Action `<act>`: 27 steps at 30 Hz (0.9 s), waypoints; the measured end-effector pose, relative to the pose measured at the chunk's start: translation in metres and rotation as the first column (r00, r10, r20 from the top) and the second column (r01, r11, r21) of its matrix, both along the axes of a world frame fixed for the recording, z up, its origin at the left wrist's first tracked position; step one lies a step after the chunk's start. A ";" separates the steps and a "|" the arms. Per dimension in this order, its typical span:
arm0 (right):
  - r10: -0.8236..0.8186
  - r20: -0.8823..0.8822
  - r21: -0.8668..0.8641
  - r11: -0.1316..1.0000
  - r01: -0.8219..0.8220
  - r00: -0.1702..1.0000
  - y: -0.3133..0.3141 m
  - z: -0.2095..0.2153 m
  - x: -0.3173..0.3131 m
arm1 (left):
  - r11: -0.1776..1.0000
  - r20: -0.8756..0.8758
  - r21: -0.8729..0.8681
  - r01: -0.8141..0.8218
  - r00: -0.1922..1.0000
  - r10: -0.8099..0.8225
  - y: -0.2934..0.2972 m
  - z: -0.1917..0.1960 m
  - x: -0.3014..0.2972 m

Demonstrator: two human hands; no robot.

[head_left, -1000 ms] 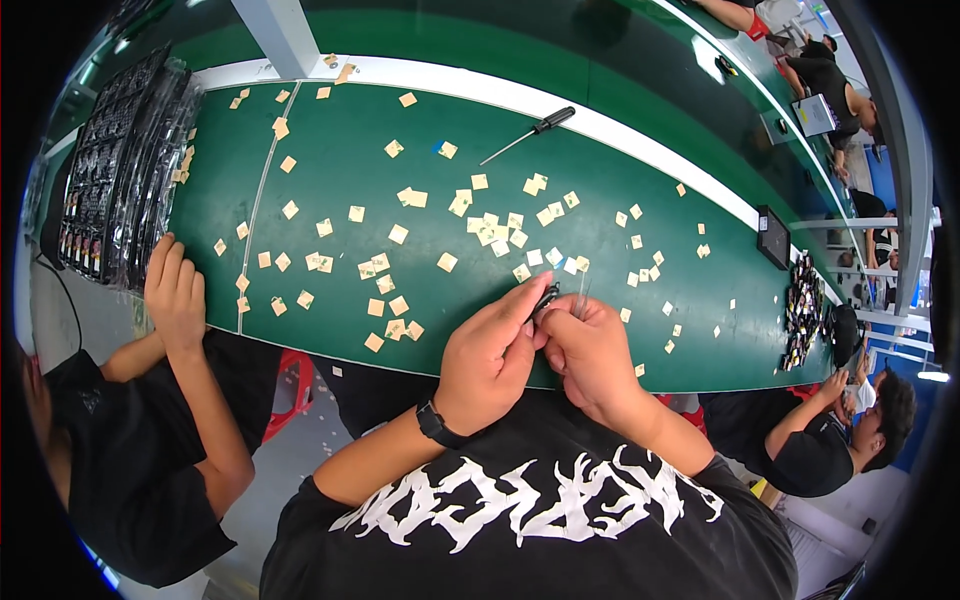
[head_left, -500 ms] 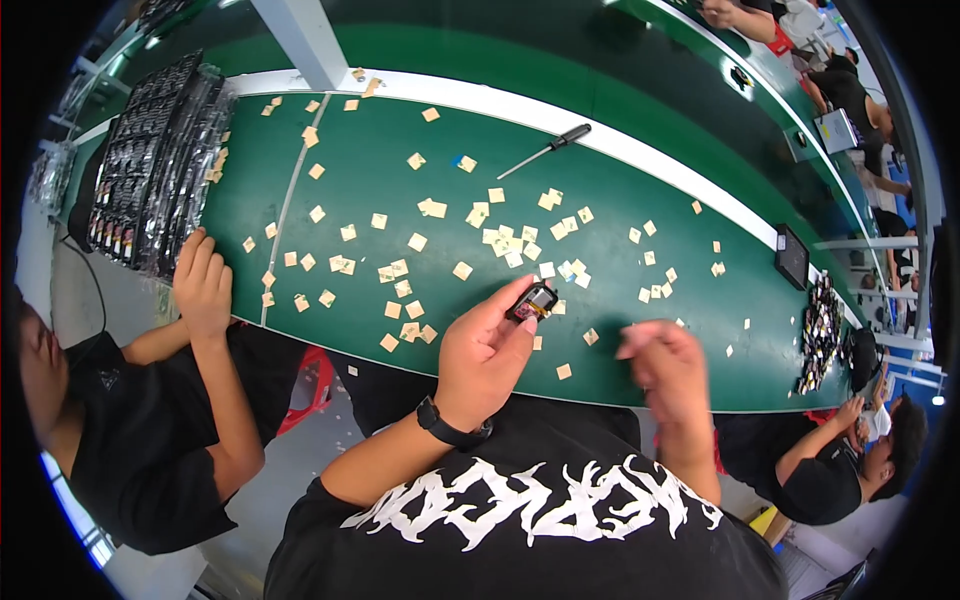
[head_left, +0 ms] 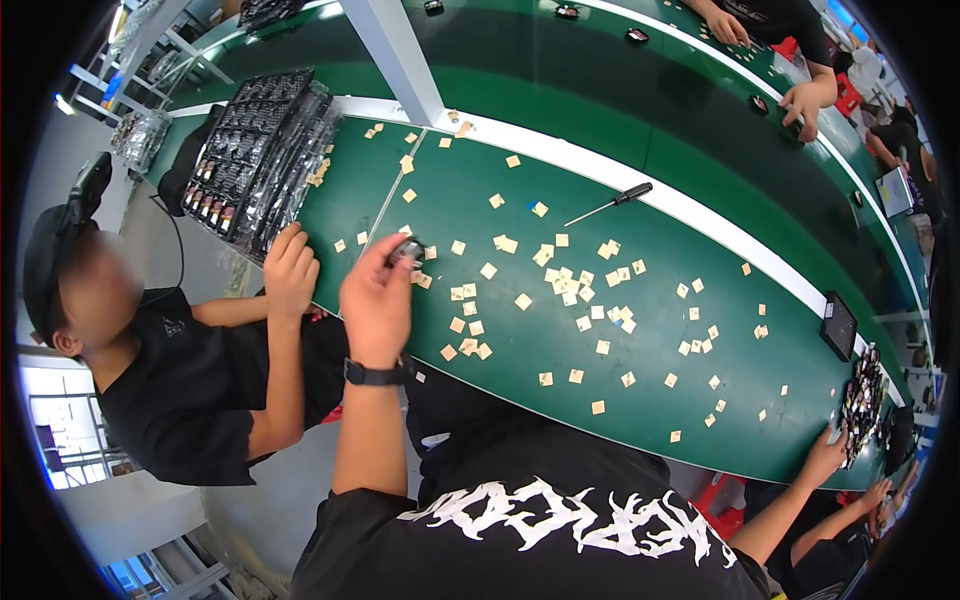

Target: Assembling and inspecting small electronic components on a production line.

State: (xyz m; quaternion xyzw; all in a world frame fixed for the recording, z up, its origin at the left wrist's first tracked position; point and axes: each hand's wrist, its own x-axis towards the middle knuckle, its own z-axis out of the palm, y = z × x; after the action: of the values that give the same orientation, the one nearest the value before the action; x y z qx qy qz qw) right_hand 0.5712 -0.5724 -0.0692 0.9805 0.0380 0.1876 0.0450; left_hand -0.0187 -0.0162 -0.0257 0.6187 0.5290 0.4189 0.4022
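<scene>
My left hand (head_left: 377, 308), with a black band on its wrist, is closed around a small black electronic module (head_left: 408, 250) with a glossy face, held above the left part of the green table (head_left: 480, 390). The module is slightly blurred and partly covered by fingers. Stretched far to the right, my right hand (head_left: 824, 456) touches the near edge of a heap of small black modules (head_left: 862, 400). Its fingertips blend into the heap, so their grip is unclear. Many small beige square pieces (head_left: 567, 285) lie scattered across the tabletop between my hands.
Stacked black trays in clear plastic (head_left: 255, 155) stand at the far left, beside a co-worker's hand (head_left: 291, 270). A screwdriver (head_left: 610, 203) lies near the white rail. A black box (head_left: 838, 326) stands near the heap. Behind the rail runs a green belt carrying several modules.
My left hand has moved left with the module. My right hand has swung far right to the heap. The whole view has shifted, bringing more of the left co-worker into sight.
</scene>
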 end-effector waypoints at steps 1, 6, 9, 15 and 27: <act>-0.009 -0.009 -0.013 1.000 0.009 1.000 -0.001 -0.004 0.004 | 0.998 -0.098 0.017 -0.059 0.993 0.061 0.012 -0.002 -0.011; 0.107 0.117 0.038 0.993 -0.112 0.987 -0.017 -0.018 0.033 | 0.957 -0.514 0.282 -0.071 0.831 0.213 0.064 -0.007 -0.044; 0.018 0.032 0.052 0.998 -0.020 0.999 -0.004 -0.013 0.042 | 0.947 -0.614 0.316 -0.065 0.747 0.256 0.091 -0.008 -0.054; 0.126 0.060 -0.044 0.991 -0.123 0.990 -0.023 0.001 0.059 | 0.890 -0.521 0.448 0.083 0.833 0.184 0.046 0.036 -0.008; 0.067 0.043 -0.088 0.994 -0.063 0.997 0.040 0.004 0.031 | 0.581 0.555 0.354 0.733 0.336 -0.761 -0.073 0.113 0.005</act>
State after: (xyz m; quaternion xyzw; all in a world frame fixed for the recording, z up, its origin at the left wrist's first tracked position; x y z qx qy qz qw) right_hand 0.6024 -0.5324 -0.0655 0.9712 0.0771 0.2098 0.0823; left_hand -0.0142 -0.0889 0.0872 0.6085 -0.0002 0.3862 0.6932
